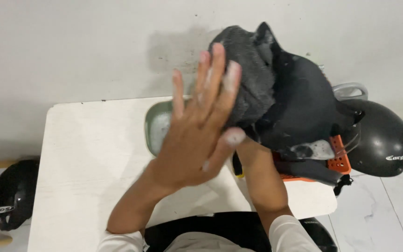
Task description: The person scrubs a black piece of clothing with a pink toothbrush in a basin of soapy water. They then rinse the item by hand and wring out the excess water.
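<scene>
Head view: left hand (197, 140) flat, fingers spread, rubbing dark grey cloth (248, 70) on black helmet (299, 102) over white bench (94, 154). Right hand inside helmet, grip unseen. Likely mid-scrub; next needs helmet turned.

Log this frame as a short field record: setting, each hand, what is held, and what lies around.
setting: white table against a pale wall, seen from above
left hand: left hand open, fingers spread, pressing a dark grey cloth onto the helmet; white foam on the fingertips
right hand: hidden inside the helmet; only the forearm shows
held item: black helmet, raised over the table, soapy patches on it
on table: green basin, orange basket
around: second black helmet at right, third black helmet low at left
</scene>
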